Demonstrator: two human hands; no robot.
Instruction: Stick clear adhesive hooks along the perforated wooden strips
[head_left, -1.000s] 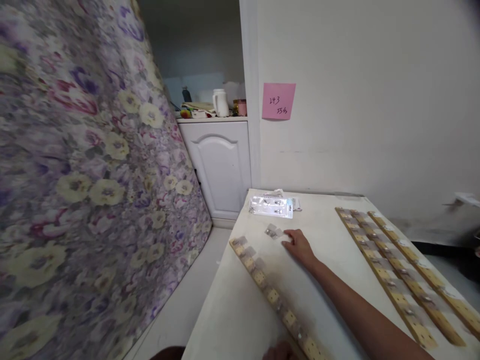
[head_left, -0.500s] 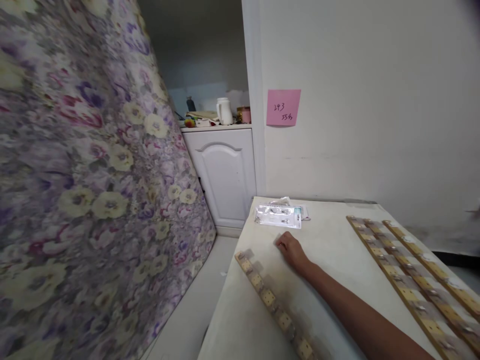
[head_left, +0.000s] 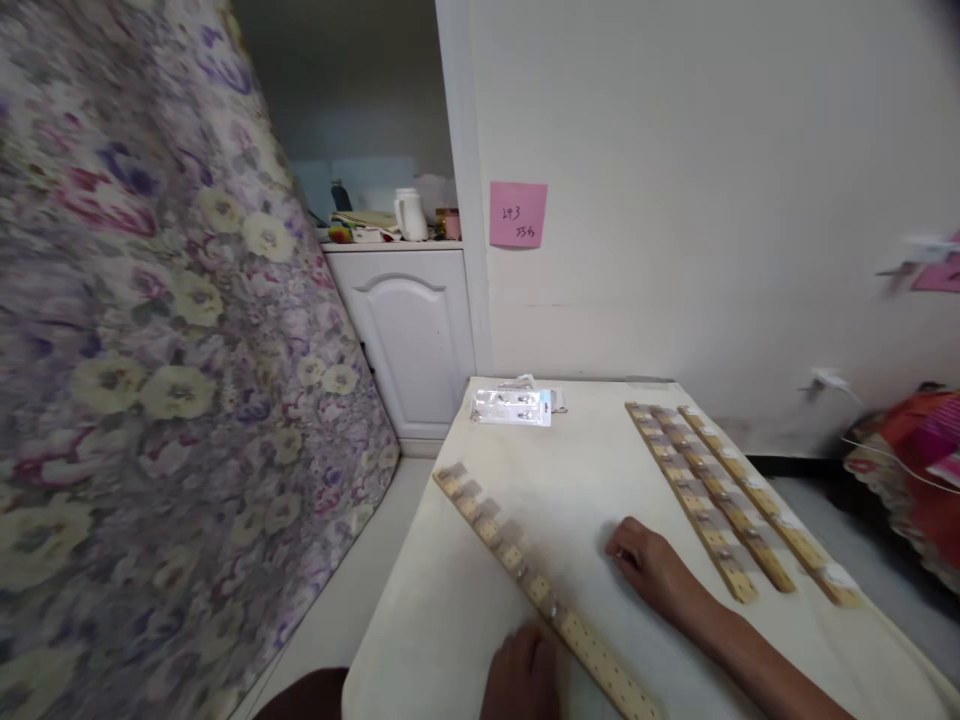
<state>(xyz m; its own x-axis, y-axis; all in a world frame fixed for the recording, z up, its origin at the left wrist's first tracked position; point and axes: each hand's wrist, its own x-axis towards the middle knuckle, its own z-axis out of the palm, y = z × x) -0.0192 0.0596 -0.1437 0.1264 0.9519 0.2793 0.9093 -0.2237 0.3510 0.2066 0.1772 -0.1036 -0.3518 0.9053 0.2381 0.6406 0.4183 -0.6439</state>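
The wooden strip lies flat on the table, its long axis running diagonally from the table's far left edge to its near edge. The left hand touches the strip's near part, and the right hand rests mid-table. Both hands are curled, and I cannot tell whether either grips anything.

Open across the middle of the desk, between the long strip at left and the paired strips at right. Closed at the far edge by a packet and the wall behind. Hemmed on the left by a floral mattress leaning over a narrow run of floor. Taken in front by the right hand and the left hand, just beside the long strip.
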